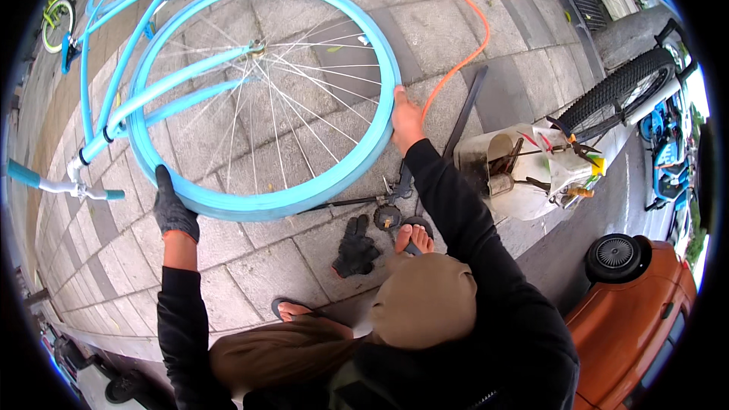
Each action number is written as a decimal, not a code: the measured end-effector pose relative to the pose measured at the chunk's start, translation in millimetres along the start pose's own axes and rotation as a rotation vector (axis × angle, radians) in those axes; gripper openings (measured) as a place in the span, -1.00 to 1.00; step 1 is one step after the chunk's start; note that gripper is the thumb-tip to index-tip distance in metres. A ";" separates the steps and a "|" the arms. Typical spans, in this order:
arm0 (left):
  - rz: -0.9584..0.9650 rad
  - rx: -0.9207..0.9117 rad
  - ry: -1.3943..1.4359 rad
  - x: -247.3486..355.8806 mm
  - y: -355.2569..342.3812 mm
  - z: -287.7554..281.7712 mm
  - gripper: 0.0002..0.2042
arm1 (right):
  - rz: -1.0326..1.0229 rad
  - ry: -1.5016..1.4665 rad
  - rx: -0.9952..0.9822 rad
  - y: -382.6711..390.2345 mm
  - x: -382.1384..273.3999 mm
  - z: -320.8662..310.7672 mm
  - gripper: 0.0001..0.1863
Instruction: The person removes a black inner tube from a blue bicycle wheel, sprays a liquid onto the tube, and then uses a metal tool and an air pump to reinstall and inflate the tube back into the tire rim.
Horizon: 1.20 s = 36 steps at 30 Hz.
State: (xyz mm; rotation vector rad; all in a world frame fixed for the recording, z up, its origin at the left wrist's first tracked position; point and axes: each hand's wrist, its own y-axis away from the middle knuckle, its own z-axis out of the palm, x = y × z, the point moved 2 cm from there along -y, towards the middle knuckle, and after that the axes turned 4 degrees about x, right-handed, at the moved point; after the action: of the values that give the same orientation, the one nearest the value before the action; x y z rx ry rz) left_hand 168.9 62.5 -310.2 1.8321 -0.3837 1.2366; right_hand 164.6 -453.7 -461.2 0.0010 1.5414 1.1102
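In the head view, the spoked bicycle wheel with a light-blue rubber tyre (250, 205) lies toward 10 o'clock. The gloved left hand (176, 209) is closed on the tyre at the wheel's own 7 o'clock, and the bare right hand (408, 115) grips it at 3 o'clock; some fingers of both are hidden behind it.

The tyre follows the rim all round where visible, so fitting it looks largely done. The light-blue metal fork (186, 74) reaches the hub (258, 48), but whether the axle is fastened cannot be told. Checking the seating and tightness probably remains.

As for room, the white handlebar with teal grips (80, 189) bounds the wheel at 9 o'clock. The orange hose (484, 23) arcs from 12 toward 1 o'clock and down near the right hand. At 3 o'clock, a dark flat strip (465, 112) lies beside the white plastic tool bucket (524, 201). A black fabric glove (355, 247) lies toward 6 o'clock, just before the feet. Grey paving (456, 26) stretches between wheel and hose at 1 o'clock, likely the easier side for a swing.
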 end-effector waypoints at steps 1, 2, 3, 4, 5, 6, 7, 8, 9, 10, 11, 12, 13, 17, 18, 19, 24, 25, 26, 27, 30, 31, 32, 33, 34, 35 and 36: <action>-0.014 0.005 -0.002 -8.8 5.1 -6.2 -0.22 | 0.018 -0.052 -0.029 9.2 2.5 -1.6 -0.48; -0.028 -0.013 -0.009 -10.5 26.5 8.3 -0.22 | 0.025 -0.115 -0.040 14.5 2.0 -7.4 -0.48; -0.034 -0.023 -0.020 -11.9 48.6 18.9 -0.22 | 0.040 -0.184 -0.059 20.0 2.6 -7.8 -0.47; -0.008 -0.023 -0.072 -17.7 68.3 22.0 -0.21 | 0.069 -0.180 -0.064 25.5 -0.6 -3.6 -0.46; -0.004 0.005 -0.093 -24.9 66.1 18.6 -0.25 | 0.095 -0.172 -0.067 29.7 -6.6 -4.3 -0.45; -0.012 -0.036 -0.131 -22.4 58.2 13.8 -0.27 | 0.121 -0.165 -0.069 32.2 -10.6 -5.4 -0.44; -0.020 -0.077 -0.169 -17.4 49.2 8.6 -0.28 | 0.069 -0.046 -0.087 22.0 -10.8 -6.1 -0.43; -0.013 -0.089 -0.162 -13.5 42.0 10.1 -0.29 | 0.012 0.073 -0.091 0.5 -13.9 -12.7 -0.42; -0.004 -0.095 -0.159 -7.6 35.8 9.0 -0.30 | -0.037 0.189 -0.097 -10.1 -17.3 -13.3 -0.41; -0.029 -0.106 -0.172 -4.3 31.7 8.5 -0.29 | -0.129 0.272 -0.085 -17.5 -18.0 -14.0 -0.39; -0.015 -0.069 -0.162 -2.8 29.3 8.9 -0.28 | -0.125 0.248 -0.049 -19.5 -13.5 -12.0 -0.39; -0.001 -0.032 -0.151 -3.1 26.7 10.4 -0.28 | -0.122 0.223 -0.012 -19.1 -7.3 -11.4 -0.39; 0.013 0.004 -0.139 -2.7 24.0 12.0 -0.27 | -0.119 0.197 0.024 -18.0 -1.3 -11.5 -0.39; -0.024 -0.084 -0.051 -14.5 63.0 15.1 -0.27 | 0.049 -0.134 -0.021 22.0 3.8 -8.8 -0.38; -0.014 -0.079 -0.093 -24.0 79.7 16.5 -0.27 | 0.106 -0.179 -0.088 25.3 5.2 -10.2 -0.37; -0.015 -0.076 -0.064 -37.1 64.4 7.4 -0.26 | 0.105 -0.138 -0.091 25.0 3.4 -10.9 -0.37; -0.017 -0.095 -0.079 -10.7 25.7 3.6 -0.32 | -0.082 0.315 -0.125 -19.8 -10.7 -19.0 -0.39; 0.000 -0.079 -0.077 -7.1 25.1 8.9 -0.32 | -0.082 0.250 -0.111 -24.3 -3.3 -24.4 -0.39; 0.016 -0.051 -0.070 -4.7 26.3 9.9 -0.32 | -0.079 0.192 -0.108 -23.9 4.8 -23.1 -0.40; 0.034 -0.011 -0.056 -4.3 27.7 8.3 -0.32 | -0.076 0.140 -0.119 -12.8 3.2 -11.7 -0.41; -0.005 -0.061 -0.073 -17.1 57.5 13.1 -0.27 | 0.029 -0.137 -0.055 16.3 8.2 -7.8 -0.43; -0.009 -0.112 -0.099 -24.3 76.4 21.8 -0.26 | 0.035 -0.190 -0.048 19.3 7.9 -9.5 -0.44; -0.086 -0.132 -0.065 -31.6 90.2 23.1 -0.31 | 0.099 -0.200 -0.080 24.5 6.0 -11.1 -0.46; -0.039 -0.098 -0.068 -32.6 86.9 24.3 -0.34 | 0.113 -0.191 -0.095 19.3 4.5 -14.9 -0.47; -0.047 -0.120 -0.093 -29.4 84.6 22.5 -0.33 | 0.128 -0.182 -0.110 14.4 3.1 -19.1 -0.49; -0.054 -0.145 -0.119 -26.2 84.2 25.2 -0.33 | 0.141 -0.173 -0.123 8.5 3.1 -21.8 -0.50; -0.068 -0.159 -0.124 -24.9 74.0 18.1 -0.32 | 0.104 -0.139 -0.093 10.5 -6.2 -18.2 -0.50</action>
State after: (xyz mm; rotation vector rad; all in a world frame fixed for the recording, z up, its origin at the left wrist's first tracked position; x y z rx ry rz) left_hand 119.6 0.4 -298.1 1.7746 -0.4712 1.0199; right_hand 146.9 -462.8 -452.2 0.0941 1.3774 1.2372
